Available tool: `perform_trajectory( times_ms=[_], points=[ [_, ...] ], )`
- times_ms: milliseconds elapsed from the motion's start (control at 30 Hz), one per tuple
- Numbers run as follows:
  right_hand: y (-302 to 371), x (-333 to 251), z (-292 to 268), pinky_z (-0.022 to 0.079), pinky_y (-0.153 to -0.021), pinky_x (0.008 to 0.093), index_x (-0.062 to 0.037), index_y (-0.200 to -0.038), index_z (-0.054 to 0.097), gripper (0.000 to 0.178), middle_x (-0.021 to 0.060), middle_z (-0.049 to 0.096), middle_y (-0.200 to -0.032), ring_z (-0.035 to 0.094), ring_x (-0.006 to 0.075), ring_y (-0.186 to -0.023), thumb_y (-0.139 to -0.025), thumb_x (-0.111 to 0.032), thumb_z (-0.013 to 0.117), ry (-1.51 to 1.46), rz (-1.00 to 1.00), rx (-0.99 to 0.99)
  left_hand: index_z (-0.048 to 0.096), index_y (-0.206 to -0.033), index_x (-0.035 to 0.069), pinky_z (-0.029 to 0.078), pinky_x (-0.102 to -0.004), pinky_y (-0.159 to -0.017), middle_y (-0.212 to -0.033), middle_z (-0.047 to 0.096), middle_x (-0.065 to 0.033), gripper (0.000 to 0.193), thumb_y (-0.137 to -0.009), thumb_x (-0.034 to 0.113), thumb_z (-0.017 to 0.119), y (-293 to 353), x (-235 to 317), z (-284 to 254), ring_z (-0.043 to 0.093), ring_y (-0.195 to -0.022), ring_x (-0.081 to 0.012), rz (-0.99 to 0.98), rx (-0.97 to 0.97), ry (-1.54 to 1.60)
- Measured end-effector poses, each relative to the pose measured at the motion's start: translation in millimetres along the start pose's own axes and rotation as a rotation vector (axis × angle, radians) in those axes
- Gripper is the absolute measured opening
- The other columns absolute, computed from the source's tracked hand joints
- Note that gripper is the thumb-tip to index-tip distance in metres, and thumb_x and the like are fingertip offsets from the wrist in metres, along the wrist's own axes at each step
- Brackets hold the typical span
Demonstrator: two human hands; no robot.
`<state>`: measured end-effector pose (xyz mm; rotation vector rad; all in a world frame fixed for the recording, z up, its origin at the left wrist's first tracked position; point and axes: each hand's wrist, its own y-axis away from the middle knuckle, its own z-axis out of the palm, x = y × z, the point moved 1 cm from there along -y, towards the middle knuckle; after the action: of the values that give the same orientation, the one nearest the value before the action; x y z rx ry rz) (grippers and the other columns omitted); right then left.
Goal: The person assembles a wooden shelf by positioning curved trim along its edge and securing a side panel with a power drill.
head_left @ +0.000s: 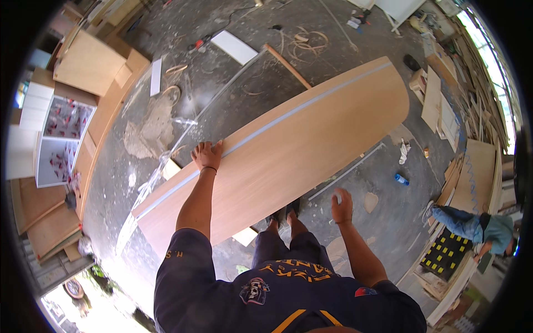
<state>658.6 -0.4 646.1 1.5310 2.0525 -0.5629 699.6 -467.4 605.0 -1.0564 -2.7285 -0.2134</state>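
Observation:
A long wood-veneer board (288,144) with rounded corners at its far right end lies slantwise in front of me. Along its far side runs a pale blue-grey stripe (302,105). My left hand (206,156) presses on that far edge, across the stripe, with its fingers spread and a dark band at the wrist. Off the board's near side, my right hand (341,207) hangs in the air, fingers loosely bent and thumb apart, with nothing visible in it. What supports the board is mostly hidden beneath it.
A wooden stick (287,66) juts out past the far edge. White panels (234,48), strip scraps and a blue can (401,179) lie on the concrete floor. Wood stock (474,172) lines the right, where another person (477,225) bends down. Cabinets (64,139) stand left.

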Motion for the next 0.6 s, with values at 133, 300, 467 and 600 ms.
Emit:
perform_trajectory(
  times_ms=[133,300,467,600],
  points=[
    [-89,-41,27,0.036,-0.087,0.0414,-0.0044,-0.099,0.053,0.027,0.0154,0.051,-0.104,0.045,0.0345,-0.100,-0.074,-0.015,0.055,0.067,-0.183,0.050,0.044,-0.116,0.016,0.007,-0.0575,-0.099,-0.126,0.038,-0.0030,0.045,-0.081,0.045,0.045,47,-43,-8,0.027,-0.123,-0.0221,-0.271,0.130,-0.086],
    [-179,-64,88,0.025,-0.093,0.0524,-0.0104,-0.115,0.046,0.043,0.0150,0.038,-0.125,0.031,0.0344,-0.119,-0.079,-0.032,0.054,0.228,-0.155,0.024,0.040,-0.124,0.015,0.007,-0.0546,-0.101,-0.133,0.033,-0.0040,0.049,-0.084,0.043,0.041,56,-47,-17,0.021,-0.128,-0.0205,-0.244,0.101,-0.130],
    [-212,-85,130,0.013,-0.096,0.0613,-0.0146,-0.127,0.037,0.059,0.0138,0.026,-0.136,0.019,0.0332,-0.127,-0.080,-0.048,0.046,0.482,-0.062,0.022,0.042,-0.121,0.013,0.005,-0.0535,-0.101,-0.132,0.034,-0.0053,0.047,-0.083,0.041,0.041,58,-49,-20,0.021,-0.127,-0.0222,-0.236,0.069,-0.116],
    [-211,-86,131,0.008,-0.097,0.0608,-0.0164,-0.132,0.031,0.066,0.0147,0.021,-0.138,0.014,0.0328,-0.129,-0.079,-0.057,0.038,0.578,0.013,-0.003,0.043,-0.119,0.011,0.006,-0.0544,-0.100,-0.130,0.035,-0.0067,0.046,-0.082,0.038,0.043,55,-47,-21,0.023,-0.126,-0.0239,-0.228,0.053,-0.114]
  ],
)
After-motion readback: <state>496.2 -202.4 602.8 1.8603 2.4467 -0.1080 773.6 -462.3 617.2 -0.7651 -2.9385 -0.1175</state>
